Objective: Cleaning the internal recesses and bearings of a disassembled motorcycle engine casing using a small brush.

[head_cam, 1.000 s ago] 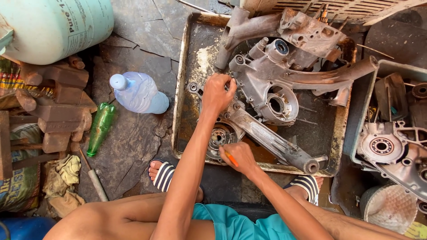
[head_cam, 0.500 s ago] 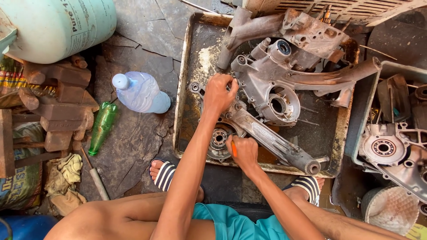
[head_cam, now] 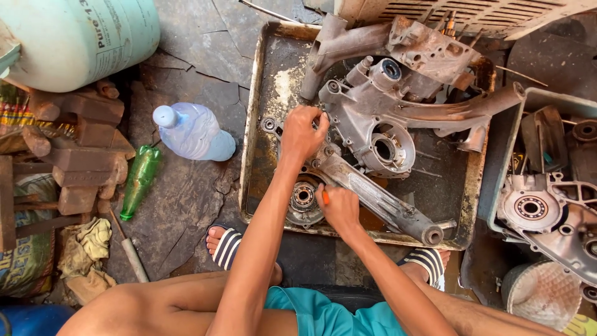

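under both hands (head_cam: 303,132), greasy engine casing (head_cam: 367,134) on tray (head_cam: 254,130)

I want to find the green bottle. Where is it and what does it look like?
Start at the big pale green gas cylinder, then go down past the clear water bottle. The green bottle lies on the stone floor beside it, slimmer and the only dark green one.

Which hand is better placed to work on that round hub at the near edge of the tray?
Right. The right hand grips the orange tool with its tip beside the hub. The left hand sits farther up, curled on the casing, probably steadying it.
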